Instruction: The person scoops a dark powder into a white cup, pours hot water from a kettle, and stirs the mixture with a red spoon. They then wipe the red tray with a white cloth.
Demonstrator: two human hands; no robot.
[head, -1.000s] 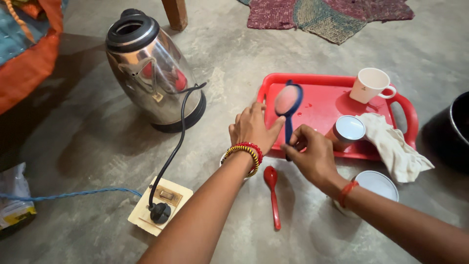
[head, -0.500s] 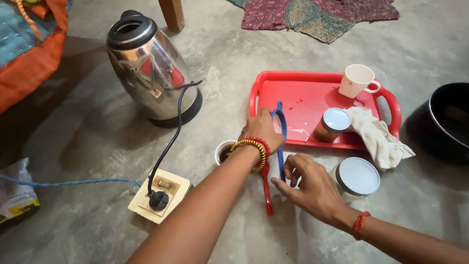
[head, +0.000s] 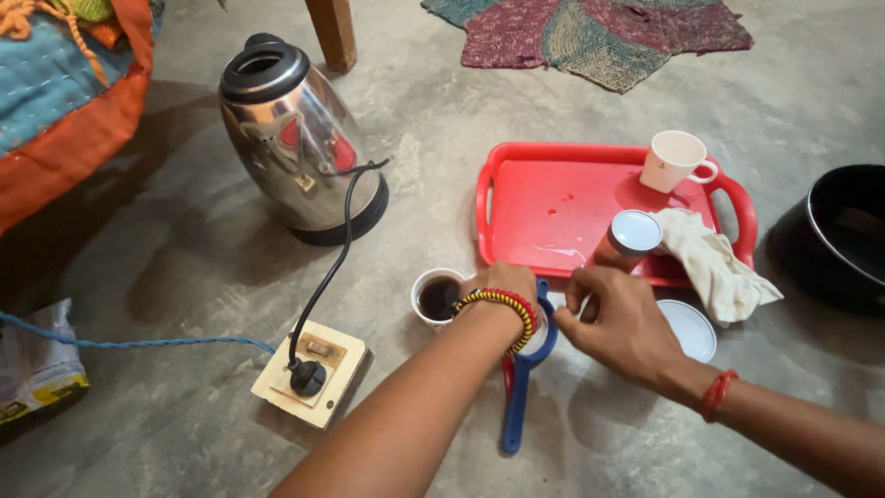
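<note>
While both hands meet at the strainer (head: 527,369), its ring sits under the left hand (head: 502,284), handle running back toward the body. Right hand (head: 616,318) is just right of the ring, fingers curled, hold unclear. Cup (head: 437,299) touches the left hand's left.

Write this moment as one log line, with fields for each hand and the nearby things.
left hand: on blue strainer, beside cup of dark drink | right hand: at strainer rim, grip unclear | near: red tray, kettle
</note>
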